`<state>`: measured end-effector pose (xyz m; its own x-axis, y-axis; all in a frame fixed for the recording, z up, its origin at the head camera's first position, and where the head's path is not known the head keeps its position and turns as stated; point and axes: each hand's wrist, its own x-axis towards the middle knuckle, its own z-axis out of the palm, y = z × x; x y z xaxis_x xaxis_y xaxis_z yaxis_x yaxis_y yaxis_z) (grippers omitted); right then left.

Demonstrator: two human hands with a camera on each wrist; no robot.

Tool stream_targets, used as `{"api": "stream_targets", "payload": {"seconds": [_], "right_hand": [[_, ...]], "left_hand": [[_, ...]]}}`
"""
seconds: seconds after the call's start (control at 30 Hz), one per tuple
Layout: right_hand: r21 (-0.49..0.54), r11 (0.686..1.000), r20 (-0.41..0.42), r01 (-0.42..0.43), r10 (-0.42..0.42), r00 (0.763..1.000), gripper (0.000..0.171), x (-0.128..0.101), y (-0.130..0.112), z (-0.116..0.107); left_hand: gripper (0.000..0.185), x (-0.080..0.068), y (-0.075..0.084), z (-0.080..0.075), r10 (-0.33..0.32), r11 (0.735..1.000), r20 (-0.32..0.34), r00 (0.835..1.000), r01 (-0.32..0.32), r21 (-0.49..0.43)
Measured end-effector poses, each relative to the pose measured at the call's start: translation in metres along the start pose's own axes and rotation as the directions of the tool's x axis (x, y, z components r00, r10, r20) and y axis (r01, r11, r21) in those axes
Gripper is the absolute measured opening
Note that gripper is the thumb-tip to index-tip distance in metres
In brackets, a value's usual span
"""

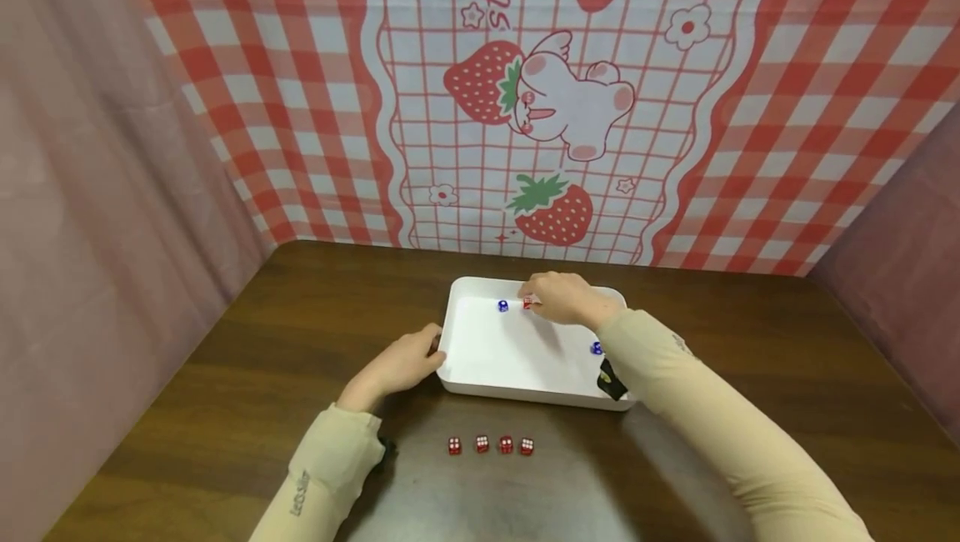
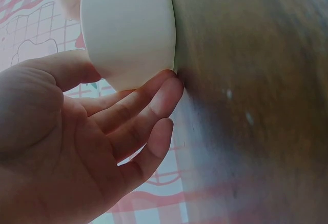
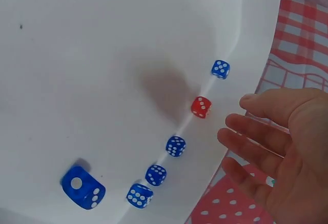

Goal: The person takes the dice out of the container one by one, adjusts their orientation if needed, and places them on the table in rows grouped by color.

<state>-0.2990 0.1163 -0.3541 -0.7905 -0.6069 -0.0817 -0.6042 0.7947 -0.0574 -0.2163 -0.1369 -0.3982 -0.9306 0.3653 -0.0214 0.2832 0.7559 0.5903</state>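
A white tray (image 1: 517,346) lies on the table. My left hand (image 1: 405,361) grips its left end, thumb at the rim and fingertips low on the outer wall in the left wrist view (image 2: 118,116). My right hand (image 1: 564,298) is over the far side of the tray, beside a red die (image 3: 201,107). In the right wrist view the fingers are parted and apart from that die, holding nothing. A blue die (image 3: 220,69) sits on one side of the red die and several more blue dice (image 3: 176,146) on the other, along the tray wall.
Another blue die (image 1: 597,348) lies near the tray's right end. On the table in front of the tray, several red dice (image 1: 482,444) stand in a row. Behind the table hangs a checked strawberry cloth (image 1: 555,213), with a pink curtain (image 1: 112,192) on the left.
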Motion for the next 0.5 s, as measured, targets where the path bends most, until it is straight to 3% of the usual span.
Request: {"api": "stream_targets", "payload": {"seconds": [0.5], "right_hand": [[-0.055,0.998,0.021,-0.005,0.006,1.0,0.017,0.011,0.006,0.014]], "left_hand": [[0.02,0.001,0.001,0.001,-0.018,1.0,0.003,1.0,0.018,0.013]]}}
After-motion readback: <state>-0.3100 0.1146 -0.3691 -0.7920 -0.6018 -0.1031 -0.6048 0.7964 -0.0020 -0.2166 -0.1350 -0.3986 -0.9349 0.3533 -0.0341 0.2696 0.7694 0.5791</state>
